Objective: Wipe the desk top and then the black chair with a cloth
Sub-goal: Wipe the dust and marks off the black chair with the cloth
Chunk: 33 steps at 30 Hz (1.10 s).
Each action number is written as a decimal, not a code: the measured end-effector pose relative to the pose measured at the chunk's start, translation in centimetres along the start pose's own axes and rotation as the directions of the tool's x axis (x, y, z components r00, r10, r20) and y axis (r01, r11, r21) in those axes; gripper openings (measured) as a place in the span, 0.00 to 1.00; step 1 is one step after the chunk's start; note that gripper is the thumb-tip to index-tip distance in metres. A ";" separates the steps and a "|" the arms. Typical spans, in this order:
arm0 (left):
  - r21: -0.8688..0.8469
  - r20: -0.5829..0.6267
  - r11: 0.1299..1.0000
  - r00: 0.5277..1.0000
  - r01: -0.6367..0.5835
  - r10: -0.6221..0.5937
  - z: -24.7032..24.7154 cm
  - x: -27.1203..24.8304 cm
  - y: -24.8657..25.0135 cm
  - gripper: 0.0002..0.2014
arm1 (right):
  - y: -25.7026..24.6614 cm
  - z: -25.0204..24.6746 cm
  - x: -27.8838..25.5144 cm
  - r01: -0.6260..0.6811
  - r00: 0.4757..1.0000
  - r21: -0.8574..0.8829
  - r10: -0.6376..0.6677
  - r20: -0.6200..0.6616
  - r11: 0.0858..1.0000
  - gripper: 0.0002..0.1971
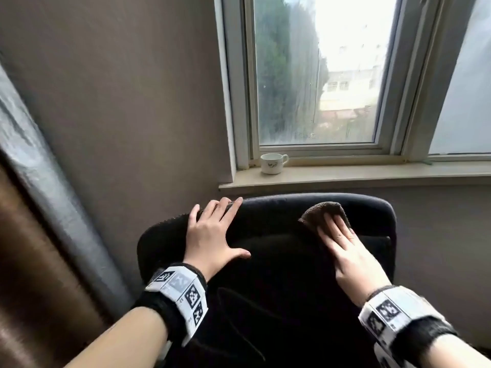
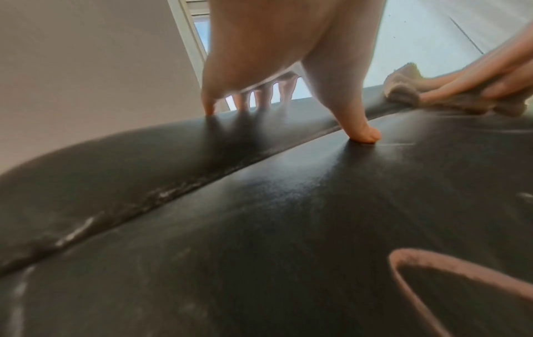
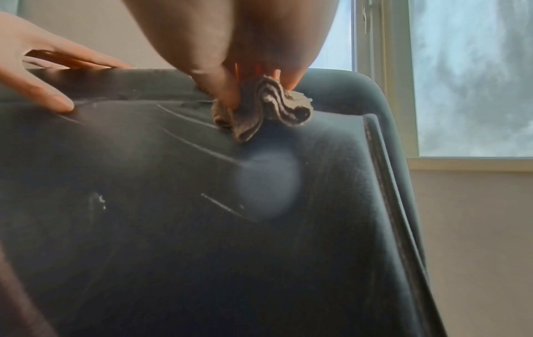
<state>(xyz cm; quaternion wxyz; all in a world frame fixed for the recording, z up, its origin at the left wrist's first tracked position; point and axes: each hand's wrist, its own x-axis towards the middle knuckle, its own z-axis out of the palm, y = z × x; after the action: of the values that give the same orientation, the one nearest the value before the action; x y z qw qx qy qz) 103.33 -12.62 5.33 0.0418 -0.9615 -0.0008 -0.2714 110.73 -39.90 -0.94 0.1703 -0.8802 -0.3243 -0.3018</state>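
You are on the chair step: your right hand (image 1: 348, 251) presses the brown cloth (image 1: 325, 212) flat-fingered against the upper right of the black chair (image 1: 279, 261) back, thumb tucked into its folds. Your left hand (image 1: 212, 235) lies spread and empty on the chair's top left edge, steadying it. Next, I judge, sweep the cloth left along the back, then down.

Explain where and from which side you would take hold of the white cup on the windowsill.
Grip the cup by its handle, coming from the right. It stands upright near the left end of the windowsill, its loop handle pointing right toward open sill, while the window recess wall stands close on its left.
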 end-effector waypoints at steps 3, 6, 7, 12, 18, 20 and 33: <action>0.043 -0.008 0.998 0.999 0.046 -0.045 -1.4 -2.5 -2.2 0.59 | -2.9 1.6 1.4 -0.011 1.000 0.079 0.010 0.011 0.997 0.34; 0.110 0.032 0.985 0.990 0.133 -0.137 -3.2 -5.4 -4.0 0.60 | -6.7 2.5 2.1 -0.041 0.998 0.176 0.032 0.050 0.984 0.38; 0.135 0.043 0.977 0.984 0.164 -0.171 -3.9 -6.5 -4.5 0.61 | -8.3 2.6 2.1 -0.061 0.994 0.220 0.041 0.097 0.974 0.39; 0.295 0.156 0.911 0.926 0.288 -0.343 -8.7 -12.4 -5.7 0.60 | -16.0 3.2 2.1 -0.062 0.974 0.411 -0.035 0.224 0.909 0.38; 0.432 0.340 0.839 0.801 0.332 -0.493 -15.5 -20.3 -6.0 0.64 | -26.3 2.0 -4.0 0.035 0.856 0.616 -0.341 0.388 0.787 0.38; 0.409 0.429 0.850 0.752 0.332 -0.501 -18.3 -22.5 -5.8 0.61 | -28.8 1.6 -7.3 0.039 0.813 0.664 -0.410 0.414 0.747 0.36; 0.134 0.297 0.711 0.656 0.691 -0.694 -27.1 -34.6 2.5 0.48 | -36.6 -4.8 -15.1 0.367 0.772 0.852 -0.633 -0.056 0.373 0.47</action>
<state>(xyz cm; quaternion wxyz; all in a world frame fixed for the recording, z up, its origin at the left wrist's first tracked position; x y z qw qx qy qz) 59.70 -16.54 10.06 -0.0610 -0.9193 -0.3746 -0.1039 74.90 -22.61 -3.17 0.4132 -0.5821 -0.7000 -0.0218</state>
